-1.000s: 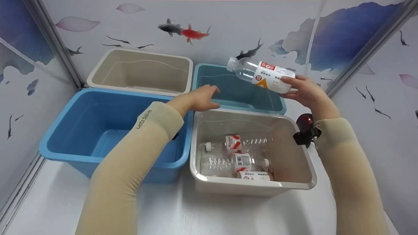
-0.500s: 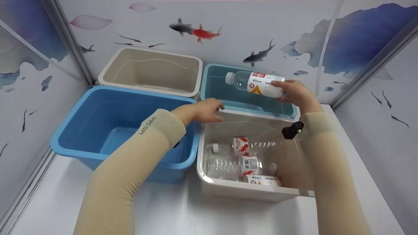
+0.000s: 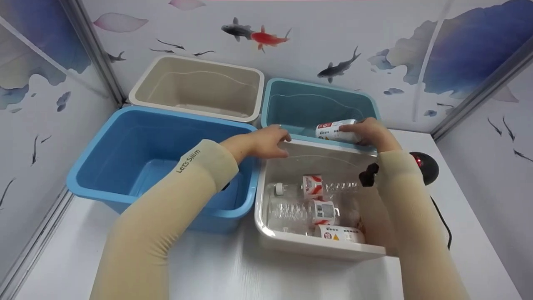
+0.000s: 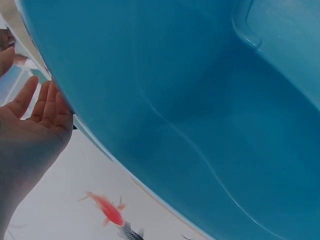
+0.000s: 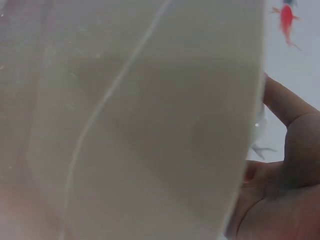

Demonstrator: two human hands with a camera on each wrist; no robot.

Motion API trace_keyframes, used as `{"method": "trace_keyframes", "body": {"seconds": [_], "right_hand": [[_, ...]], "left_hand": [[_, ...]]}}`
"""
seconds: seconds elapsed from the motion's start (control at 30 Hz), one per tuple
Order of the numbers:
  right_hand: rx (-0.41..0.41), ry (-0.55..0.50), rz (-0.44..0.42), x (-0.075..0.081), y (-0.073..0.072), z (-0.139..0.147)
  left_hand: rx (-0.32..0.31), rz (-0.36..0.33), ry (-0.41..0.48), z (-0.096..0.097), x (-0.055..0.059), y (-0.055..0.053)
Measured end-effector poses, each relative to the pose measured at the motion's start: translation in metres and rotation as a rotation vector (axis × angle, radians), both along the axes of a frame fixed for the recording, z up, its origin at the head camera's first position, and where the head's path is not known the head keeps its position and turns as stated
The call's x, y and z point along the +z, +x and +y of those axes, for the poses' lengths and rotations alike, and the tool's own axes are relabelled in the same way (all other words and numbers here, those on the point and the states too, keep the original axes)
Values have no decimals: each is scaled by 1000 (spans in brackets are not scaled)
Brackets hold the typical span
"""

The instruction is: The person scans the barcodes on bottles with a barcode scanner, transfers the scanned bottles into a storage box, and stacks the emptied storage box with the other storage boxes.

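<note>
My right hand (image 3: 369,132) grips the base end of a clear plastic bottle (image 3: 331,131) with a white label. The bottle lies sideways inside the teal bin (image 3: 291,104), its neck hidden behind the front rim. My left hand (image 3: 266,142) hovers by the corner where the bins meet, fingers loosely bent and holding nothing. In the left wrist view that hand (image 4: 40,120) appears beside the blue bin's wall (image 4: 150,75). The right wrist view is mostly filled by a pale bin wall (image 5: 165,140), which partly hides my right hand (image 5: 285,200).
Several clear bottles (image 3: 322,210) lie in the pale grey bin (image 3: 308,246) at front right. A blue bin (image 3: 108,196) stands at front left, a beige bin (image 3: 204,89) behind it. A black device (image 3: 427,168) with a cable sits on the white table (image 3: 208,266) at right.
My right hand has lowered the bottle from above the teal bin down into it. My left hand has shifted slightly down and stays idle. The head view has turned a little.
</note>
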State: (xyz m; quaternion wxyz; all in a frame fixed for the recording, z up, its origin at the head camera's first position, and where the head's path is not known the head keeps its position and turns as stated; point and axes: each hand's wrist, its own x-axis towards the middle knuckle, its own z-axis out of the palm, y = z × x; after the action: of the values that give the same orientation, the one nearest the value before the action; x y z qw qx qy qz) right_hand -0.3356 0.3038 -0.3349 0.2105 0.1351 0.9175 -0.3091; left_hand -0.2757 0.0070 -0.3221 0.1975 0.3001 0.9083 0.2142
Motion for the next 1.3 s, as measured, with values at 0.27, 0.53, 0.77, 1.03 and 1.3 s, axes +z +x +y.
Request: {"method": "trace_keyframes", "body": {"seconds": [0.27, 0.53, 0.77, 1.03, 1.3], "right_hand": [[46, 107, -72, -16, -3, -2], [124, 146, -108, -14, -3, -5], [156, 169, -46, -12, 1, -8], [174, 148, 56, 6, 17, -5], [292, 152, 198, 31, 53, -18]], "left_hand": [[-2, -24, -21, -1, 0, -2], [-4, 16, -37, -1, -3, 1], [-24, 142, -94, -3, -9, 8], [-60, 183, -176, -7, -7, 19], [-55, 192, -181, -14, -10, 24]]}}
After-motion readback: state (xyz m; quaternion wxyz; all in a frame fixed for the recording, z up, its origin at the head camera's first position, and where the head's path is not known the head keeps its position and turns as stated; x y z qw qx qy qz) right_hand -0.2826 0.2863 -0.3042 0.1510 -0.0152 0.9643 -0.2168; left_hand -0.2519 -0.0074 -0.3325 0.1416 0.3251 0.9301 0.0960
